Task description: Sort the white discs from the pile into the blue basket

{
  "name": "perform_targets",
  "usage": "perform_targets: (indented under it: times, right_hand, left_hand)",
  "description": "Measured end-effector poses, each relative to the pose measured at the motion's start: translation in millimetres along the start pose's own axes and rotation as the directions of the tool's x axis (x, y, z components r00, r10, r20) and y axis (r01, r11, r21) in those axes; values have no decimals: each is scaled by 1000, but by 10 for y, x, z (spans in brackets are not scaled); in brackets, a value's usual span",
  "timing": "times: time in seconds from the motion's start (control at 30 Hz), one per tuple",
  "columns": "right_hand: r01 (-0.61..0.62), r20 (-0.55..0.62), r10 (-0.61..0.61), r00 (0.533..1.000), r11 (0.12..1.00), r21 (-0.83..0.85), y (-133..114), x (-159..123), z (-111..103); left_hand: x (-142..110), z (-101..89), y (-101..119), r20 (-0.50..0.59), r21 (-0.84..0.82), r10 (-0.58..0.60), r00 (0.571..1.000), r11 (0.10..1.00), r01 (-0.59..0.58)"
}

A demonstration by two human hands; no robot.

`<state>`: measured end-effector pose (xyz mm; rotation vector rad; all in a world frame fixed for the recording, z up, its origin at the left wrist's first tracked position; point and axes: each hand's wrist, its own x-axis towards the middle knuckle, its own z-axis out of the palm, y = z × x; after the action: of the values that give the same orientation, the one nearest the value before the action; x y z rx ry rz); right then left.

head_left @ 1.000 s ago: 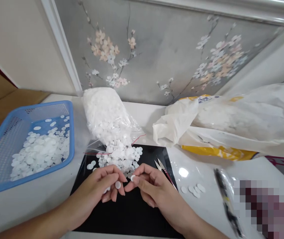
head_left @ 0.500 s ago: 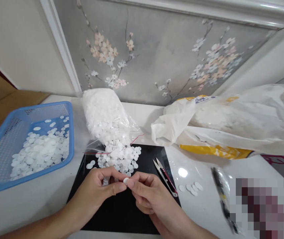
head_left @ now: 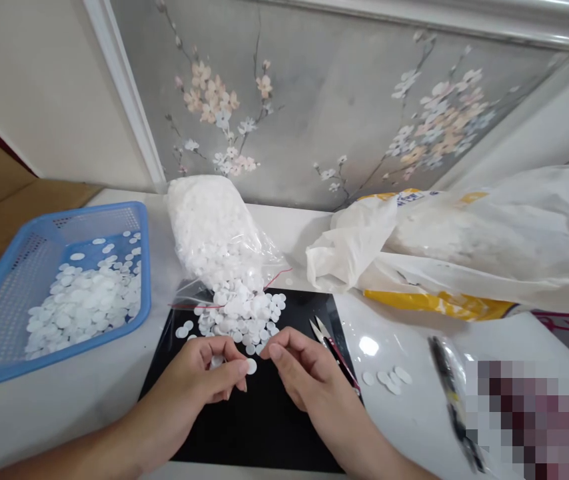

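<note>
My left hand [head_left: 213, 373] is closed over the black mat, pinching a white disc [head_left: 251, 366] between thumb and fingertips. More white discs [head_left: 216, 361] show inside its curled fingers. To its right, and apart from it, my right hand [head_left: 309, 370] has thumb and forefinger drawn together; whatever is between them, if anything, is too small to make out. Just beyond both hands a heap of white discs [head_left: 242, 310] spills from a clear zip bag [head_left: 209, 223] onto the black mat [head_left: 259, 430]. Thread snips [head_left: 337, 353] lie beside my right hand, partly covered by it.
A blue plastic basket [head_left: 146, 267] with many white discs stands at the left. Several loose discs [head_left: 389, 380] lie right of the mat. A large white and yellow plastic bag [head_left: 444, 260] fills the back right. A black tool in clear wrapping [head_left: 452, 400] lies at the right.
My hands have moved apart; they met at the disc before. The disc stays in my left hand and now shows more fully. My right hand has drawn back slightly to the right.
</note>
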<state>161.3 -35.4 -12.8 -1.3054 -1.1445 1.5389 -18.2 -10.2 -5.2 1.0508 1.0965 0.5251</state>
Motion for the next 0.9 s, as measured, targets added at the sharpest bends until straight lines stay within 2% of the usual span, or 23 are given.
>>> perform_targets:
  times: [0.17, 0.3, 0.47, 0.6, 0.7, 0.8, 0.9]
  right_hand:
    - [36, -15, -40, 999, 977, -211, -58, -23, 26]
    - [99, 18, -100, 995, 910, -404, -52, 6, 4]
    - [151, -38, -213, 976, 796, -587, -79, 21, -162]
    - [198, -10, -302, 953, 650, -734, -51, 68, -263]
    - [281, 94, -362, 927, 510, -813, 47, 126, -231]
    - [369, 209, -445, 871, 311, -876, 152, 157, -151]
    - [407, 289, -508, 812, 137, -903, 199, 150, -114]
  left_hand:
    - [12, 0, -8, 15, 18, -6, 1000, 1000, 6]
    - [14, 5, -30, 22, 69, -1, 1000, 998, 0]
    - [-22, 12, 37, 88, -127, -34, 995, 991, 46]
    - [-45, -72, 148, 102, -251, 13, 995, 968, 13]
    - [-38, -195, 236, -1, -291, 89, 996, 953, -86]
    - [-21, -303, 305, -113, -200, 109, 988, 971, -130]
    - [-9, -367, 336, -95, -47, 86, 992, 995, -90]
